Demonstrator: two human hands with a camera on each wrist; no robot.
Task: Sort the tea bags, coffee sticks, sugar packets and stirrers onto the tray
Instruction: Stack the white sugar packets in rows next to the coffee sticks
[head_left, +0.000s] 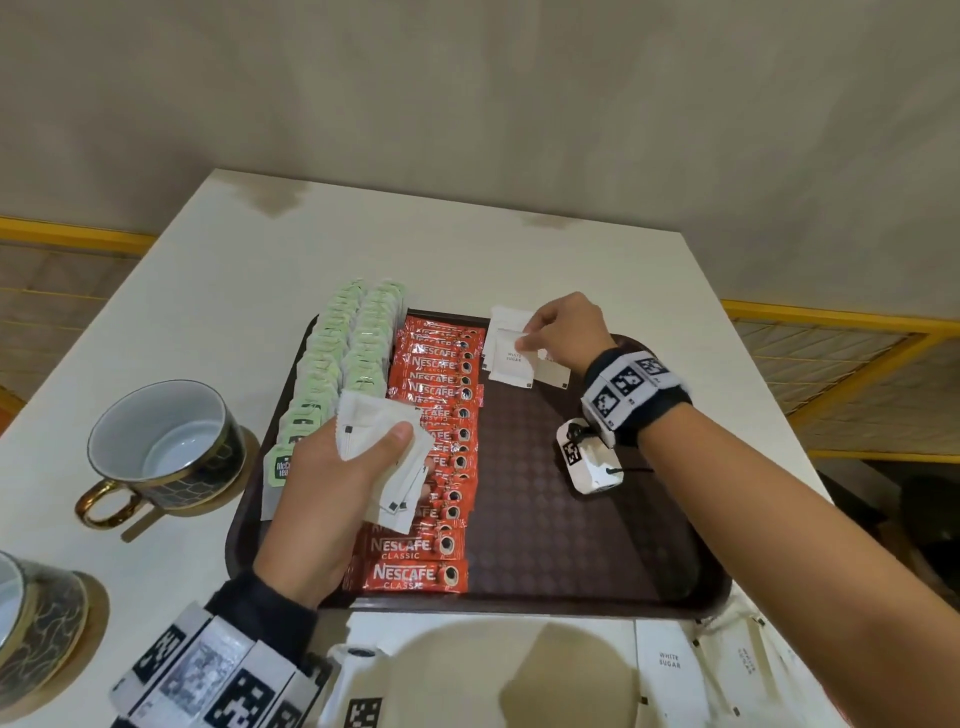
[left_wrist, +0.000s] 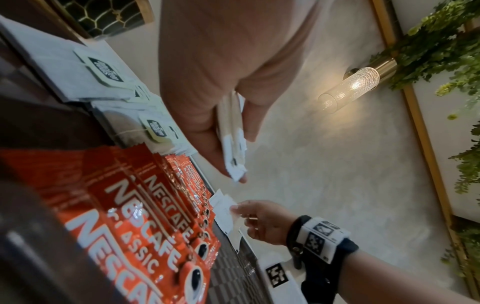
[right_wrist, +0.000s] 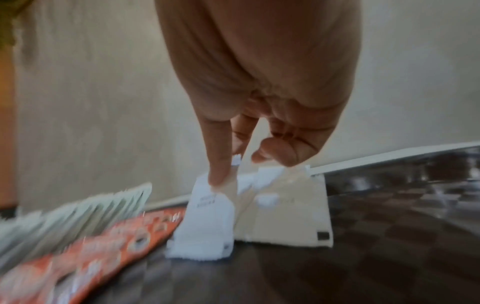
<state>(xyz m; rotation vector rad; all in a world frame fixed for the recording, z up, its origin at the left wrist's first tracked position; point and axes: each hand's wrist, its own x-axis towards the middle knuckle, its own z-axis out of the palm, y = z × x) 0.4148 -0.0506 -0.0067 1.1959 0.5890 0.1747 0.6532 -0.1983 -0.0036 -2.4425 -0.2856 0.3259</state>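
Note:
A dark brown tray (head_left: 571, 519) carries two rows of green tea bags (head_left: 343, 353) at its left and a column of red coffee sticks (head_left: 441, 395) beside them. My left hand (head_left: 410, 452) hovers over the coffee sticks and grips a stack of white sugar packets (head_left: 369, 421), thumb on top. In the left wrist view the stack (left_wrist: 233, 152) sits between thumb and fingers. At the tray's far side my right hand (head_left: 524, 340) pinches one sugar packet (head_left: 511, 364), which lies on other packets there. The right wrist view shows that packet (right_wrist: 205, 222) touching the tray (right_wrist: 363, 246).
A dark, gold-trimmed cup (head_left: 166, 447) stands on a coaster left of the tray, and a second cup (head_left: 31, 623) sits at the near left. More white sugar packets (head_left: 670, 665) lie on the table between me and the tray. The table's far part (head_left: 467, 249) is bare.

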